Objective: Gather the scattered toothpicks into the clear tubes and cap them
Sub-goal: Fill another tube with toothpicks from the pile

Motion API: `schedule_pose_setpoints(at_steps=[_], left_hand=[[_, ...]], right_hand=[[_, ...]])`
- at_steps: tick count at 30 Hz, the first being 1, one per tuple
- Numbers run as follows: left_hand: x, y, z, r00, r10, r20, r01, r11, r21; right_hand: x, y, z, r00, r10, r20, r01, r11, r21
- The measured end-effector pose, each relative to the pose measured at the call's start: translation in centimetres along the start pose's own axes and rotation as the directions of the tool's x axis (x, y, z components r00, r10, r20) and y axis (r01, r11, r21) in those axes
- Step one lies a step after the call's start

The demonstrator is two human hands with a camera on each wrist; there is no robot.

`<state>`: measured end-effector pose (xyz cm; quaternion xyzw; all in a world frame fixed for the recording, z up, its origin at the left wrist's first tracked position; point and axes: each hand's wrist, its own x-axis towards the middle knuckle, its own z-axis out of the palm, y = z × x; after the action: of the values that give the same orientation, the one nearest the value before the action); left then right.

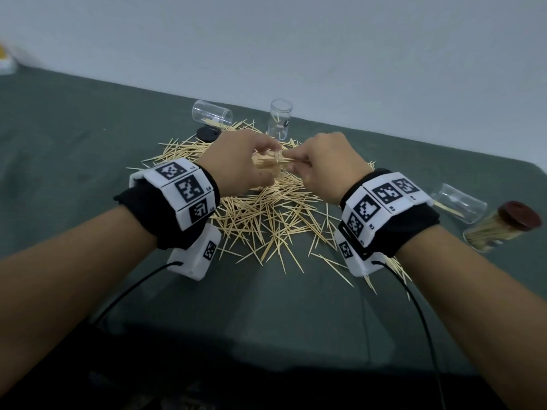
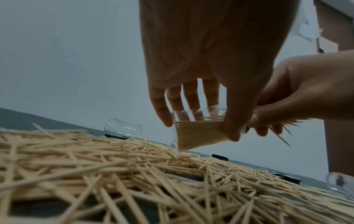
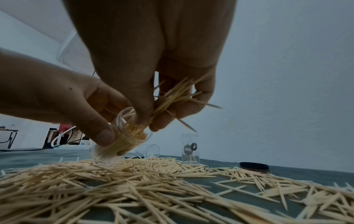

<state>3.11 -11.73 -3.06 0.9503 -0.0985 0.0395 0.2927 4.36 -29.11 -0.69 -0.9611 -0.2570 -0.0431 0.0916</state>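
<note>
Mid-frame in the head view, the left hand (image 1: 236, 161) wraps its fingers around a clear tube (image 2: 199, 130), tilted and already well packed, while the right hand (image 1: 322, 164) pinches a bundle of toothpicks (image 3: 172, 97) at its mouth. Those sticks are light, stiff and slippery, so they'll probably splay unless gripped mid-length. The tube looks like thin, slick plastic; holding the wall seems right. The loose pile (image 1: 266, 220) sits right below, with open green cloth (image 1: 74, 143) at left.

Pale matt wooden toothpicks (image 1: 260, 220) are lying on the desk's dull green cloth (image 1: 74, 137); at two o'clock, a glossy clear plastic tube (image 1: 458, 202) is catching light beside a dark red cap (image 1: 518, 215).
</note>
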Motion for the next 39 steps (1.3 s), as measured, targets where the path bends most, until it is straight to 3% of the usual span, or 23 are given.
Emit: schedule_pose_setpoints(at_steps=[8, 12, 23, 33, 39], left_hand=[[0.0, -0.2, -0.2, 0.999, -0.047, -0.026, 0.046, 0.998, -0.034], [-0.2, 0.4, -0.3, 1.0, 0.012, 0.008, -0.011, 1.0, -0.027], [-0.4, 0.7, -0.3, 0.999, 0.008, 0.048, -0.004, 0.995, -0.098], [0.0, 0.3, -0.2, 0.998, -0.032, 0.057, 0.04, 0.989, -0.143], [0.0, 0.3, -0.3, 0.998, -0.026, 0.065, 0.037, 0.985, -0.167]], right_hand=[[0.1, 0.1, 0.4, 0.998, -0.057, -0.037, 0.057, 0.998, 0.011], [0.3, 0.0, 0.7, 0.997, -0.082, -0.009, 0.082, 0.997, -0.016], [-0.1, 0.9, 1.1, 0.999, -0.003, -0.051, 0.009, 0.993, 0.12], [0.0, 1.4, 1.1, 0.966, 0.235, -0.108, -0.173, 0.897, 0.406], [0.0, 1.2, 1.3, 0.974, 0.197, -0.109, -0.138, 0.905, 0.402]])
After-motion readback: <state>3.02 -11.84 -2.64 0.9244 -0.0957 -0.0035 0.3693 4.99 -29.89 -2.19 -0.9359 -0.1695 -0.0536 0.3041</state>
